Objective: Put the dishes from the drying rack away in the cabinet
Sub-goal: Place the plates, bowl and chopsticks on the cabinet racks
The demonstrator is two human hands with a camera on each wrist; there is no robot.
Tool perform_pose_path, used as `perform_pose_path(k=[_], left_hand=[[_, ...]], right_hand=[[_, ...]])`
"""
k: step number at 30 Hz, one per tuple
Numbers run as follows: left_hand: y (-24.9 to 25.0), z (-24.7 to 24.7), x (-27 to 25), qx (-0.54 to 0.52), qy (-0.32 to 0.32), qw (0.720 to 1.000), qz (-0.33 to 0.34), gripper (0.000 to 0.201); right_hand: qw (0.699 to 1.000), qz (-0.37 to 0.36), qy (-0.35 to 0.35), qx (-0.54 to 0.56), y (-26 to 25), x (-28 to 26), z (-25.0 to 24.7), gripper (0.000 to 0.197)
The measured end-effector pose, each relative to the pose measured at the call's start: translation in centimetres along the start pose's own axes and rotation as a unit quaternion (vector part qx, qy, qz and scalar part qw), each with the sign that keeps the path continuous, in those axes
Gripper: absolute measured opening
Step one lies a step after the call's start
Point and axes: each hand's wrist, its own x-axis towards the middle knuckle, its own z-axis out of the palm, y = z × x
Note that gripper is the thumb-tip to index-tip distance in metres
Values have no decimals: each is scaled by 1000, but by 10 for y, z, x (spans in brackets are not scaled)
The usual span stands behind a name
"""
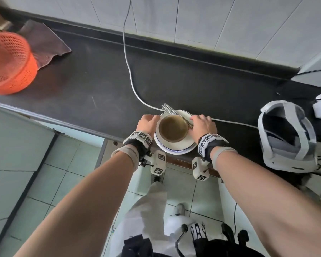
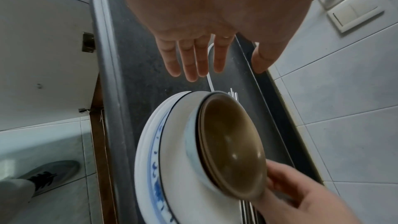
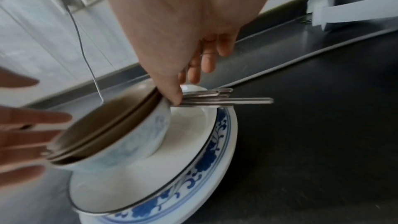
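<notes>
A stack of blue-patterned white plates [image 1: 174,150] sits at the front edge of the black counter [image 1: 82,86]. On it stands a white-and-blue bowl [image 3: 137,139] with brown bowls [image 1: 173,128] nested inside. Metal chopsticks [image 1: 171,110] lie across the stack's far right side. My right hand [image 1: 202,125] holds the stack's right side, its thumb [image 3: 174,94] pressing the chopsticks [image 3: 226,101] against the bowl rim. My left hand [image 1: 148,122] hovers just left of the stack, fingers [image 2: 191,67] straight and holding nothing.
An orange mesh basket [image 1: 9,62] and a brown cloth [image 1: 44,39] lie at the counter's far left. A white cable [image 1: 130,75] runs from the wall past the plates. A white headset [image 1: 285,134] sits at the right. A white cabinet door [image 1: 17,138] stands open at lower left.
</notes>
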Motion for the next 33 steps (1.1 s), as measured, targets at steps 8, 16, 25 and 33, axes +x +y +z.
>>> perform_pose_path(k=[8, 16, 25, 33], left_hand=[[26, 6, 58, 8, -74, 997, 1, 61], [62, 18, 79, -42, -89, 995, 4, 54], [89, 34, 61, -63, -86, 993, 48, 50], [98, 42, 38, -56, -104, 991, 65, 36]], right_hand=[[992, -6, -90, -92, -7, 25, 8, 30], [992, -39, -111, -33, 20, 25, -12, 26], [990, -79, -118, 17, 27, 31, -37, 41], [985, -72, -137, 81, 25, 33, -46, 51]])
